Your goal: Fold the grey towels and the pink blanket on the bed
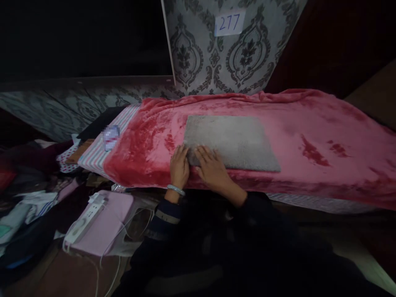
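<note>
Two hands reach in from 6 o'clock, with their backs up. The left hand (179, 167) points to 12 o'clock, at the 8 o'clock corner of one gray mat (238, 140). Its grip has the fingers close together, and I cannot tell if it pinches the corner. The right hand (213, 169) leans toward 11 o'clock, palm down on the mat's near edge. Its grip is spread, with the thumb out to the side. One pale bracelet (176, 189) is on the left wrist.

The mat lies flat on one red blanket (309, 115), a little toward 3 o'clock from the middle. At 9 o'clock, one small purple thing (111, 138), too blurry to name, sits on one striped cloth (94, 152). At 8 o'clock, one white power strip (85, 220) lies on one flat pink thing (107, 227). One big dark screen (83, 37) is at 10 o'clock. Near 12 o'clock, one paper (229, 22) on the wall says 277.
</note>
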`<state>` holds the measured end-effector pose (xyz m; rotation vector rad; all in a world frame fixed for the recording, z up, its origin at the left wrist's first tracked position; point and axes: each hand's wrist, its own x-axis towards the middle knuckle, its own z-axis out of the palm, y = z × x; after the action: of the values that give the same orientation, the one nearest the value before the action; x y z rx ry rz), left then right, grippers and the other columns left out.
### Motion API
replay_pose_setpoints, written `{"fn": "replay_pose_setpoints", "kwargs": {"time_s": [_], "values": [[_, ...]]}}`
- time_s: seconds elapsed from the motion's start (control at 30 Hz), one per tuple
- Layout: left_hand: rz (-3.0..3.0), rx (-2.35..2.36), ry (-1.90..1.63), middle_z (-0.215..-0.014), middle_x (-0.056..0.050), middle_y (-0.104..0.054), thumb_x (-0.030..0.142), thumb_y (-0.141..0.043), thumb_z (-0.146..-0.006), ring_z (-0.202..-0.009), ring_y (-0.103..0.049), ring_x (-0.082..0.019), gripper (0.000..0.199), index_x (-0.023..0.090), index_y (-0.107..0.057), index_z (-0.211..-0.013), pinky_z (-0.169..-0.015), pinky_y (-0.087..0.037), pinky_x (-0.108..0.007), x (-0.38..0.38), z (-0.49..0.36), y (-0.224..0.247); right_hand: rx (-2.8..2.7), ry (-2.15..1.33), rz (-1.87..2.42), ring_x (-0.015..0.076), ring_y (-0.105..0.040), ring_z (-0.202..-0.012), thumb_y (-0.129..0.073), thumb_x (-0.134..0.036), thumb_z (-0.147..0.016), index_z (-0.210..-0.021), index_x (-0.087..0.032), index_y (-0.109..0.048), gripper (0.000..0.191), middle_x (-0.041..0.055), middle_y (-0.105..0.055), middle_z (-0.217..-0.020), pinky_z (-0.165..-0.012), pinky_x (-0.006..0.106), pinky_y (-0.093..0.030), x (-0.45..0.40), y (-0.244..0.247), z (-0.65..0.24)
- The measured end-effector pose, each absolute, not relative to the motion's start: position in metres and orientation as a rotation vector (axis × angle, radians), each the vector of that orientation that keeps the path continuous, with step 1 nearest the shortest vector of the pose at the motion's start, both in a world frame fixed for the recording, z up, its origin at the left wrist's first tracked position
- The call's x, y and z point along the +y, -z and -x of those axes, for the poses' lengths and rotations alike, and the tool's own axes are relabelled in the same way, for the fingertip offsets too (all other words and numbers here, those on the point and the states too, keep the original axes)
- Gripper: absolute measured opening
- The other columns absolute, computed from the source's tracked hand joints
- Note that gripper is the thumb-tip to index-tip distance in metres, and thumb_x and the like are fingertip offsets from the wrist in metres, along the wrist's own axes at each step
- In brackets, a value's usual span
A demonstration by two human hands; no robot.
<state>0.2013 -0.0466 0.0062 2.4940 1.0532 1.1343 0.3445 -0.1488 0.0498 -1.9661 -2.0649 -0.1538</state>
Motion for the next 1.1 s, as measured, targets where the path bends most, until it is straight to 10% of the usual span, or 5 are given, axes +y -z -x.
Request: {"fn": "replay_pose_setpoints", "kwargs": {"time_s": [1.1], "values": [[-2.525,0.988,-1.005,-0.135,-0.006,-0.069,0.035,-0.032,-0.104,-0.137,-0.055,-0.022,0.044,0.023,-0.066,-0.131,-0.117,-0.043,-0.049,-0.024,-0.211,-0.062,-2.24,-0.216,2.074,0.0285,-0.031,-0.151,-0.037,-0.031,-0.1,-0.158,-0.008,-0.037,0.062,0.0163,-0.034,-0.162,-0.121,0.046,-0.032,-0.063,-0.096,-0.413]]}}
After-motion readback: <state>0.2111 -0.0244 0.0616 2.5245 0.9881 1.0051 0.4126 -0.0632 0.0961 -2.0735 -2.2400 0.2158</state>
